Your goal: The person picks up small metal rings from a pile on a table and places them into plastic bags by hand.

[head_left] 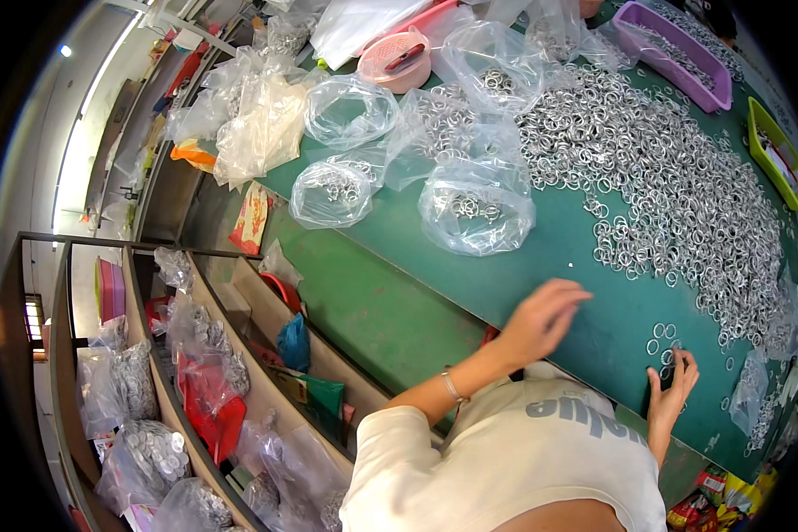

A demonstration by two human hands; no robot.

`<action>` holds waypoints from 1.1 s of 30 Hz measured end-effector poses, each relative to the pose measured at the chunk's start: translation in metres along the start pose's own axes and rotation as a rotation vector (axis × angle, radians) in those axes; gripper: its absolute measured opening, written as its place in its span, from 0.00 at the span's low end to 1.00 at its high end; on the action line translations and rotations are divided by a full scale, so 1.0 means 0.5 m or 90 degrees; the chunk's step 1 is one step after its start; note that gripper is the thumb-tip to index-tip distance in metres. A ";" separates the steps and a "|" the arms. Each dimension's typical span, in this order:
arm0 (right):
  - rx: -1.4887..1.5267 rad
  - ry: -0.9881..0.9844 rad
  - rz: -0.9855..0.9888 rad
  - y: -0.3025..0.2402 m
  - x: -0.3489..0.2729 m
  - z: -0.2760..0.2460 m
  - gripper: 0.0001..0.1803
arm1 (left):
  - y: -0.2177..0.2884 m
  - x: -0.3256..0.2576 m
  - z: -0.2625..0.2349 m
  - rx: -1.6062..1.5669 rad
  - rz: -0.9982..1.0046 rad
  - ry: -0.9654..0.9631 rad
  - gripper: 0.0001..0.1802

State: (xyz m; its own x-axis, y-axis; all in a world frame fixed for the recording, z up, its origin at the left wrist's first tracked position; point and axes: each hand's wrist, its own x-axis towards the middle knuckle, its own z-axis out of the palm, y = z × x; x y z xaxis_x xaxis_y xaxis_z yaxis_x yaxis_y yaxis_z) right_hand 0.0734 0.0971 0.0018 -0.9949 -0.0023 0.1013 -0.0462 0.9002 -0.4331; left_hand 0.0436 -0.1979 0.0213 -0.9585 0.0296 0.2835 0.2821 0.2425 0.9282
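Observation:
My left hand [548, 317] hovers over the green table [541, 257] near its front edge. Its fingers are loosely bent and apart, with nothing seen in them. My right hand [674, 392] is low over the tabletop, thumb and fingers spread around a few small silver metal rings [668, 344]. The fingertips touch or nearly touch the lowest rings, and the palm side is partly hidden. Beyond both hands lies a large heap of silver rings [674, 195], spreading across the right side of the table. Some loose rings lie along the heap's edge.
Open clear plastic bags with rings [477, 208] stand at the far left of the table. Behind are a pink basket [395, 60], a purple tray [674, 53] and a green tray [776, 155]. Shelves with filled bags [146, 452] stand on the left. A flattened bag [749, 390] lies right.

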 end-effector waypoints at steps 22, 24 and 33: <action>1.066 -0.093 0.335 0.062 0.034 -0.062 0.16 | 0.010 0.086 0.297 0.247 0.107 -0.352 0.25; 0.938 -0.080 0.312 0.061 0.025 -0.066 0.16 | 0.011 0.083 0.306 0.271 0.100 -0.365 0.27; 0.743 0.078 0.356 0.100 -0.019 -0.100 0.09 | 0.024 0.095 0.323 0.334 0.166 -0.433 0.18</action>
State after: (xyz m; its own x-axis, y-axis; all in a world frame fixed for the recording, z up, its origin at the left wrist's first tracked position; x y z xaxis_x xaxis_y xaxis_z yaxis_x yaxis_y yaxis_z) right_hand 0.0850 0.1638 0.0239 -0.8926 0.3437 -0.2917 0.2572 -0.1431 -0.9557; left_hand -0.0051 -0.0368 0.0068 -0.7312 0.6730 0.1113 0.5987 0.5550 0.5776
